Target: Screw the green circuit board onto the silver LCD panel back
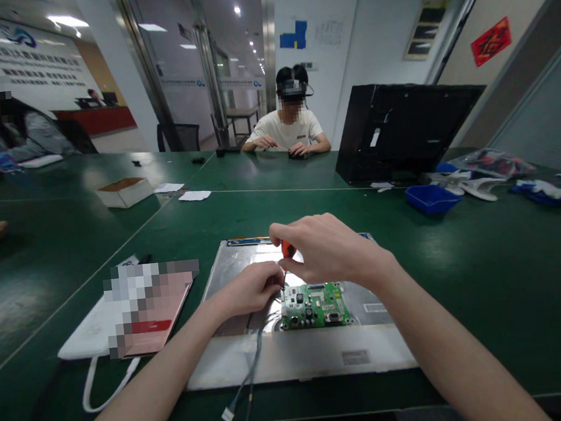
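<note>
My right hand (331,245) is closed around the orange handle of a screwdriver (288,249), its shaft pointing down at the upper left corner of a green circuit board (319,306). Close by that corner, my left hand (258,284) has its fingers pinched together near the screwdriver's tip; what they hold, if anything, is hidden. The board lies on the silver metal back of a flat display panel (295,358). Dark cables (256,358) run from beside the board over the panel's front edge, ending in a white connector (228,415).
Left of the panel lie a white power bank (86,325) with a white cable and a pink phone-like slab (171,307). Farther off are an open box (124,192), a black monitor (406,129) and a blue tray (432,199). A person (294,116) sits opposite; others sit at left.
</note>
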Available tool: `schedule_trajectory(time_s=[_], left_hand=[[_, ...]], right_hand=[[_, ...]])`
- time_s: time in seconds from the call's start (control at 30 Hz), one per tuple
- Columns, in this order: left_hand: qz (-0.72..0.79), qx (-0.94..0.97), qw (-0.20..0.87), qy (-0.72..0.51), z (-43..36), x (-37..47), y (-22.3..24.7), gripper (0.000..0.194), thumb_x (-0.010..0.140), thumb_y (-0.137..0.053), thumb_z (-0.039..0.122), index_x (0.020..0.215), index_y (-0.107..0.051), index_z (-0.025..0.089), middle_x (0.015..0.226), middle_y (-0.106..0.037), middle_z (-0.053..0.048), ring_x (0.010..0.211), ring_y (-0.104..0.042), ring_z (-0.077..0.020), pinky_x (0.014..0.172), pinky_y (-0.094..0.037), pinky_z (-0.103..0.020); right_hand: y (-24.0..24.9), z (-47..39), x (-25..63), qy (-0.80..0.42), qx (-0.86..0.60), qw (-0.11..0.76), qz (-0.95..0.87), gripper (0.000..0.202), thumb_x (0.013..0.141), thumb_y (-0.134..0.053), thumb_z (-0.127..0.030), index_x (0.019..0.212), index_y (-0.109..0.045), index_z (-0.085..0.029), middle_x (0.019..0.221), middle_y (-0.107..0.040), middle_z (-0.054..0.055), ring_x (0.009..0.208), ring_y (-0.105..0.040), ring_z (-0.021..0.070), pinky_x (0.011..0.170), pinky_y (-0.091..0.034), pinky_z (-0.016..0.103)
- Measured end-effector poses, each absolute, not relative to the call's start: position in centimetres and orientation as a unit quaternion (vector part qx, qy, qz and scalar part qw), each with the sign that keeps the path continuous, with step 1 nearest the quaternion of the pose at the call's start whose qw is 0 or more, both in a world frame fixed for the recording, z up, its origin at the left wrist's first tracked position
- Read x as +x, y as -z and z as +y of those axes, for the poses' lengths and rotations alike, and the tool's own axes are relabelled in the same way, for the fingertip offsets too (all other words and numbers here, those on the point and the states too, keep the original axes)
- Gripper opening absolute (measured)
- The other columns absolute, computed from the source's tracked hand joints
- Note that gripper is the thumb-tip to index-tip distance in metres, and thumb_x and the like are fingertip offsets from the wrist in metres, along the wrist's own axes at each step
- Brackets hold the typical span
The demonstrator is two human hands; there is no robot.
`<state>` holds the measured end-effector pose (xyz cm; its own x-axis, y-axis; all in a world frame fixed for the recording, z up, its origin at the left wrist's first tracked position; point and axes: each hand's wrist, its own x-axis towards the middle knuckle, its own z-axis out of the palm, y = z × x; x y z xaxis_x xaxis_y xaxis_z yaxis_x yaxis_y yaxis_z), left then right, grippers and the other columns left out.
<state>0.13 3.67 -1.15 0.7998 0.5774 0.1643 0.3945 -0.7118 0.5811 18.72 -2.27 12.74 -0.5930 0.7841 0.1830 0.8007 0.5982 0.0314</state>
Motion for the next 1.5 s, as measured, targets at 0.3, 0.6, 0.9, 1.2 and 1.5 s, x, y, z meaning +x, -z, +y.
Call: schedule_trajectory(time_s=[0.3,0.6,0.9,1.2,1.5], left_hand=[[0.271,0.908,0.269,-0.173,3.66,0.09,1.21,0.011,0.083,-0.054,0.011,0.089,-0.060,0.017,0.084,-0.064,-0.004,0.075,-0.058,-0.0175,0.069,-0.044,-0.030],[0.271,0.913,0.258,-0.163,3.56,0.10,0.90,0.010,0.084,-0.052,0.011,0.085,-0.060,0.017,0.081,-0.063,-0.003,0.073,-0.057,-0.0170,0.067,-0.043,-0.029],[0.266,0.909,0.265,-0.182,3.80,0.08,1.46,0.014,0.081,-0.053,0.010,0.091,-0.061,0.017,0.085,-0.064,-0.004,0.077,-0.058,-0.0179,0.070,-0.044,-0.030],[0.276,0.912,0.250,-0.173,3.52,0.08,0.89,0.007,0.082,-0.054,0.013,0.085,-0.059,0.018,0.080,-0.062,-0.003,0.070,-0.055,-0.0166,0.064,-0.041,-0.028],[0.262,0.911,0.264,-0.177,3.51,0.08,0.90,0.010,0.082,-0.054,0.010,0.088,-0.058,0.017,0.082,-0.063,-0.003,0.072,-0.056,-0.0166,0.065,-0.041,-0.028]], right_hand=[[-12.69,-2.17,18.70,0.062,-0.451,0.068,-0.888,0.014,0.088,-0.053,-0.026,0.100,-0.057,-0.021,0.083,-0.070,0.002,0.066,-0.057,0.0139,0.053,-0.021,0.028],[-12.72,-1.99,18.65,0.075,-0.466,0.059,-0.879,0.025,0.091,-0.055,-0.046,0.099,-0.059,-0.022,0.084,-0.071,0.004,0.070,-0.060,0.0163,0.053,-0.022,0.028],[-12.86,-2.37,18.77,0.031,-0.435,0.069,-0.897,0.025,0.085,-0.057,-0.024,0.109,-0.053,-0.020,0.093,-0.071,0.004,0.072,-0.060,0.0147,0.054,-0.024,0.027],[-12.72,-1.93,18.65,0.079,-0.466,0.055,-0.879,0.017,0.093,-0.053,-0.036,0.099,-0.058,-0.021,0.082,-0.070,0.003,0.066,-0.058,0.0148,0.054,-0.021,0.028],[-12.66,-2.01,18.91,0.050,-0.446,0.072,-0.890,0.022,0.089,-0.056,-0.038,0.103,-0.056,-0.022,0.085,-0.070,0.003,0.069,-0.058,0.0151,0.054,-0.023,0.027]])
